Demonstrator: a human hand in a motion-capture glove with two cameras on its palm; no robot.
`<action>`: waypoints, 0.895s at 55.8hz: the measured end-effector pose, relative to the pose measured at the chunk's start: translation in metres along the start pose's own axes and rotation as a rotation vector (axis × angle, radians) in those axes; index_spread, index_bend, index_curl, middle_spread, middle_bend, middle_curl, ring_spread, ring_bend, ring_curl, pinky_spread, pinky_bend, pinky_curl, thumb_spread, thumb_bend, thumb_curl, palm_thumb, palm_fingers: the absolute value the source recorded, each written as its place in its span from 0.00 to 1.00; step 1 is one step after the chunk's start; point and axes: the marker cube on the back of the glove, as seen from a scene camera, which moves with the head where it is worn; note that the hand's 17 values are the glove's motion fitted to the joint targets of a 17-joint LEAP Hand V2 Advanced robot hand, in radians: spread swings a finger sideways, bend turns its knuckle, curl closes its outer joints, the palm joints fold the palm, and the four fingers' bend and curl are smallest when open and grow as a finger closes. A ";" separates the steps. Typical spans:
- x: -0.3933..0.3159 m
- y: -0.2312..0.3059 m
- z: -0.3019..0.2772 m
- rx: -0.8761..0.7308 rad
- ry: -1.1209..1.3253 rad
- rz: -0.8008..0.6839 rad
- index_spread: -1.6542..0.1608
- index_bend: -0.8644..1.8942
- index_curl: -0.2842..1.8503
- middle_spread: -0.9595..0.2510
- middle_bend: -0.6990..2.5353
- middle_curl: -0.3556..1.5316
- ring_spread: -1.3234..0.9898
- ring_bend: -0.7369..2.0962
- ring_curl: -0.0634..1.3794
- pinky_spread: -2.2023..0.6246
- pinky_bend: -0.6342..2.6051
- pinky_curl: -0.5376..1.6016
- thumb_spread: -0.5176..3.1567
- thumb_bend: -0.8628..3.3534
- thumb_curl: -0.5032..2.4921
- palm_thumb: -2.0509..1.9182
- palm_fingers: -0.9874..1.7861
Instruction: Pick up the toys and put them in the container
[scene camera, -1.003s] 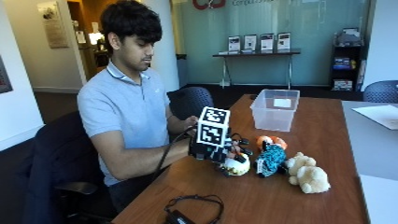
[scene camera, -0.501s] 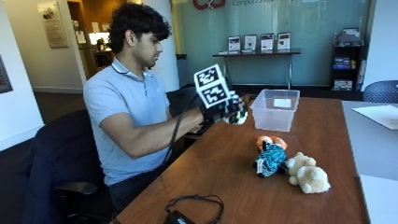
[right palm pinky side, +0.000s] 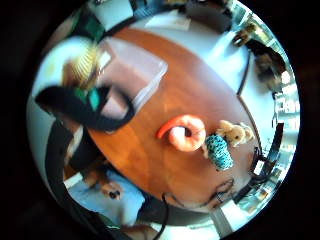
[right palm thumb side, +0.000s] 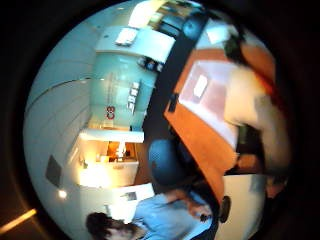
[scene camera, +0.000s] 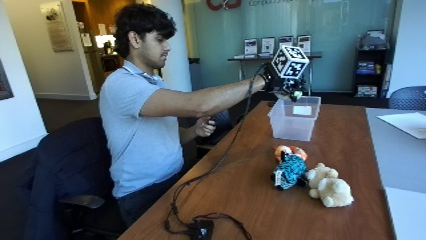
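Seated at the left long edge of the wooden desk (scene camera: 253, 200), with the gloved right hand (scene camera: 279, 82) stretched out at arm's length, raised above the near rim of the clear plastic container (scene camera: 294, 119). Grip curled around a small toy (scene camera: 295, 93) with a bit of green showing, poking out just under the glove and hanging right over the container's open top, apart from the rim. Seen again in the little-finger palm view as a pale, tan-and-green blur (right palm pinky side: 82, 67) pressed close against the palm, with the container (right palm pinky side: 132, 75) directly beside and beyond it. More of that toy not made out; too blurred to name.

Container standing toward the far end of the desk, nearer the left edge than the right, a white label or slip (scene camera: 303, 110) showing through its wall.

Three more toys lying mid-desk, well apart from the container and from the grip: an orange ring-shaped plush (scene camera: 291, 150) nearest the container, a teal knitted toy (scene camera: 290, 171) touching it on the near side, and a cream teddy bear (scene camera: 328, 185) just beside the teal one toward the right edge. Same trio visible in the little-finger palm view, orange ring (right palm pinky side: 186, 132) closest to the container.

Black cable (scene camera: 200, 222) coiled at the near left corner of the desk. Bare left hand (scene camera: 204, 126) held low by the desk's left edge, touching none of the toys.
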 end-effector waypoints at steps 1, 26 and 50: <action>0.001 -0.001 0.003 -0.037 0.002 0.009 0.76 0.37 0.30 0.79 0.27 0.34 0.51 0.47 0.30 0.66 0.56 0.48 0.58 0.33 0.34 0.70 0.44; 0.181 0.091 -0.029 -0.022 0.165 0.355 0.74 0.37 0.25 0.81 0.25 0.30 0.58 0.32 0.19 0.80 0.54 0.42 0.51 0.21 0.26 0.52 0.29; 0.295 0.158 0.036 -0.114 0.409 0.519 0.73 0.34 0.24 0.81 0.25 0.29 0.57 0.31 0.17 0.81 0.56 0.42 0.54 0.22 0.27 0.56 0.26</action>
